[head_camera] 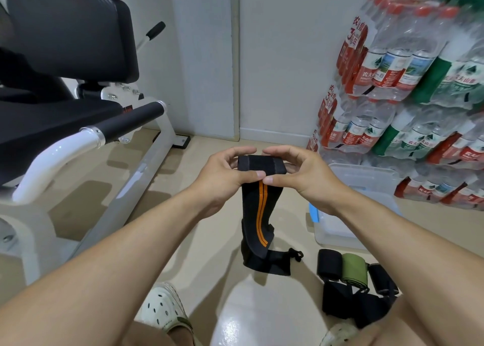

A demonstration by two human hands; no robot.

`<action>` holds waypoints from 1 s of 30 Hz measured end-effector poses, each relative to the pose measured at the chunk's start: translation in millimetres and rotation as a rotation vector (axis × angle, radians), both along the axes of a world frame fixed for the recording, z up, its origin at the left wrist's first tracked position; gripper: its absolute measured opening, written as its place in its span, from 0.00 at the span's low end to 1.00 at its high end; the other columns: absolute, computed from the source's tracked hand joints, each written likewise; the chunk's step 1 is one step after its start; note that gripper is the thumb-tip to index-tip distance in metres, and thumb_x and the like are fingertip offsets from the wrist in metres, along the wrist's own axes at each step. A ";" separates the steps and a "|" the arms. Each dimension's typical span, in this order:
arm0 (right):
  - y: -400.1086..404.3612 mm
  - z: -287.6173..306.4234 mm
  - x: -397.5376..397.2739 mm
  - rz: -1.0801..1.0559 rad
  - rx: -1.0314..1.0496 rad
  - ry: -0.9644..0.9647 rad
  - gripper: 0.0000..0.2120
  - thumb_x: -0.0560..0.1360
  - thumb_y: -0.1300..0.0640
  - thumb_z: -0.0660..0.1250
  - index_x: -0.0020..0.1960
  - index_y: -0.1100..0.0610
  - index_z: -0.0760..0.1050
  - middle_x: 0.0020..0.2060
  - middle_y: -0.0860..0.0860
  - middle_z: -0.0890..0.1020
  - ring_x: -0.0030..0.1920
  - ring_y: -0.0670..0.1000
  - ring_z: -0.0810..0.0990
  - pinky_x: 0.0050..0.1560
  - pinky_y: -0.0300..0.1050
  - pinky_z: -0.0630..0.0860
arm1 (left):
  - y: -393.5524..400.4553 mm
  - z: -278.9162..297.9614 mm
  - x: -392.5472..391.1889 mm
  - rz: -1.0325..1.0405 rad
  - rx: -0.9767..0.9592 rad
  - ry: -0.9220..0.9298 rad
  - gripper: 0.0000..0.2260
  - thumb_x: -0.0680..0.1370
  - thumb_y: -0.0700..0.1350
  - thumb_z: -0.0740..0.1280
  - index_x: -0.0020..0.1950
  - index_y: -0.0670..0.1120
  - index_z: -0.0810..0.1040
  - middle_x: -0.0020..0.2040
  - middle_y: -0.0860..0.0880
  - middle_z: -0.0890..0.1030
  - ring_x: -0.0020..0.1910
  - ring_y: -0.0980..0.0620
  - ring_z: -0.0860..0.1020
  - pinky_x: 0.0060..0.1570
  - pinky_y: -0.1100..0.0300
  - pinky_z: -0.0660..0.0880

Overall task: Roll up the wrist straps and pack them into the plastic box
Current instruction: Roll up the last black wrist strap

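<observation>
Both hands — left hand point(222, 172), right hand point(296, 172) — pinch the wrist strap point(260, 196) with curled fingers, keeping the roll tight.

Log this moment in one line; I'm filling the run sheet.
left hand + right hand: rolling strap | tail hanging | box right, open

Bottle labels point(387, 75) read 农夫山泉 — the pack wrap point(352, 35) shows a large "3".

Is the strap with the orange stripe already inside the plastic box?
No, both hands hold the orange-striped strap above the floor, left of the plastic box.
</observation>
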State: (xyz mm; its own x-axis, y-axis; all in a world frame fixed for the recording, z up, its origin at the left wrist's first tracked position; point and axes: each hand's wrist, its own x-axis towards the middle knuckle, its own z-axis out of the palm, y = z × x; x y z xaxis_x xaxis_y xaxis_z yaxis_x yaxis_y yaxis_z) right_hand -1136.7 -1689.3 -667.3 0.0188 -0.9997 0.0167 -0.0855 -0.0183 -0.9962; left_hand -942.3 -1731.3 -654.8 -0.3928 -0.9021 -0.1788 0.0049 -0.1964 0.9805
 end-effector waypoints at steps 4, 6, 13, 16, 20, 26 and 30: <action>-0.2 1.0 -1.3 0.020 0.042 -0.009 0.32 0.69 0.72 0.77 0.70 0.54 0.76 0.63 0.48 0.83 0.59 0.47 0.84 0.60 0.40 0.80 | -0.6 -3.4 -0.5 0.012 -0.026 -0.022 0.25 0.70 0.31 0.78 0.65 0.44 0.80 0.58 0.40 0.85 0.58 0.42 0.84 0.60 0.52 0.81; -1.2 3.0 -1.9 0.015 0.052 0.005 0.33 0.68 0.73 0.77 0.69 0.53 0.77 0.63 0.49 0.83 0.59 0.47 0.85 0.60 0.41 0.80 | -0.3 -4.0 -0.6 0.007 -0.029 -0.025 0.24 0.70 0.30 0.78 0.63 0.45 0.82 0.56 0.40 0.85 0.57 0.41 0.84 0.59 0.52 0.81; -1.2 8.2 5.1 -0.068 -0.017 0.112 0.25 0.66 0.71 0.80 0.58 0.52 0.82 0.50 0.51 0.87 0.51 0.49 0.87 0.50 0.40 0.82 | 0.6 -1.4 0.6 0.016 -0.112 -0.031 0.23 0.67 0.26 0.77 0.57 0.45 0.84 0.51 0.41 0.87 0.50 0.45 0.86 0.50 0.54 0.83; -1.6 8.1 7.1 -0.074 -0.058 0.143 0.24 0.66 0.69 0.81 0.59 0.55 0.83 0.49 0.51 0.88 0.50 0.49 0.87 0.50 0.38 0.82 | -0.8 0.3 2.9 0.028 -0.135 -0.028 0.22 0.67 0.25 0.77 0.54 0.46 0.85 0.49 0.43 0.87 0.48 0.46 0.86 0.48 0.56 0.83; -1.5 9.6 11.7 -0.076 -0.104 0.181 0.22 0.66 0.67 0.82 0.57 0.52 0.83 0.49 0.49 0.88 0.51 0.49 0.86 0.50 0.35 0.80 | -0.1 3.4 6.7 0.019 -0.118 -0.009 0.17 0.70 0.29 0.77 0.55 0.45 0.84 0.47 0.44 0.87 0.45 0.49 0.86 0.45 0.60 0.81; -2.3 11.2 18.1 -0.121 -0.168 0.135 0.20 0.65 0.70 0.81 0.50 0.52 0.83 0.47 0.51 0.87 0.51 0.52 0.86 0.55 0.44 0.82 | 1.9 7.9 12.5 -0.054 0.040 -0.008 0.16 0.72 0.56 0.74 0.55 0.49 0.84 0.49 0.51 0.86 0.49 0.54 0.84 0.54 0.53 0.78; -1.1 12.3 20.2 -0.139 -0.187 0.145 0.18 0.66 0.70 0.80 0.47 0.51 0.84 0.45 0.50 0.87 0.51 0.50 0.85 0.54 0.43 0.83 | 6.6 7.6 10.0 -0.107 0.067 -0.023 0.10 0.78 0.52 0.71 0.54 0.48 0.84 0.47 0.49 0.86 0.46 0.53 0.84 0.54 0.54 0.78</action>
